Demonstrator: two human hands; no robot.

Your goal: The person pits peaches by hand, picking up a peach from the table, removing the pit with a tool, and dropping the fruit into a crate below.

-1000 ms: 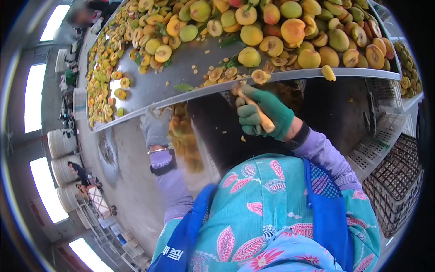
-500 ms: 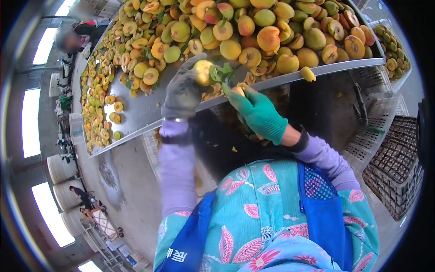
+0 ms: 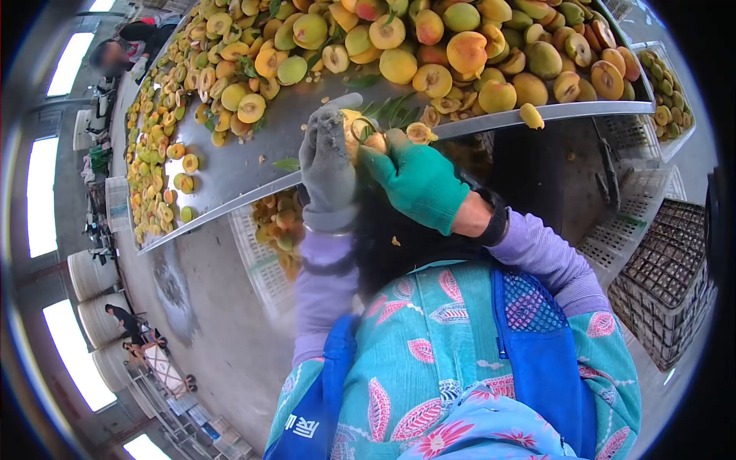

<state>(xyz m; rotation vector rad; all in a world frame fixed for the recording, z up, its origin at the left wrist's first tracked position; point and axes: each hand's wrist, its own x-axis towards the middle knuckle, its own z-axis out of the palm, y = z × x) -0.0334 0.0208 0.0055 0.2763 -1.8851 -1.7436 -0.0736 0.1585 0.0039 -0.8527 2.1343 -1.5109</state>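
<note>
My left hand [image 3: 328,165], in a dusty grey glove, is closed around a yellow peach [image 3: 352,126] just over the near edge of the metal table. My right hand [image 3: 420,180], in a green glove, presses up against the same fruit from the right. Its fingers are wrapped round a small tool with a thin curved loop [image 3: 366,129], partly hidden by the glove and fruit. Green leaves [image 3: 395,112] lie on the table just behind my hands. A cut peach piece [image 3: 421,133] sits at the table's edge beside my right hand.
Whole and halved peaches [image 3: 399,66] are heaped across the metal table [image 3: 264,142]. Below its edge stands a white crate [image 3: 257,249] of peaches. At right are a fruit-filled crate [image 3: 667,100] and dark stacked crates [image 3: 663,268]. Other people [image 3: 126,322] are farther off at left.
My hands have come together, with the right hand's tool now against the peach. The leaves that were between my hands now lie on the table. The view has shifted slightly.
</note>
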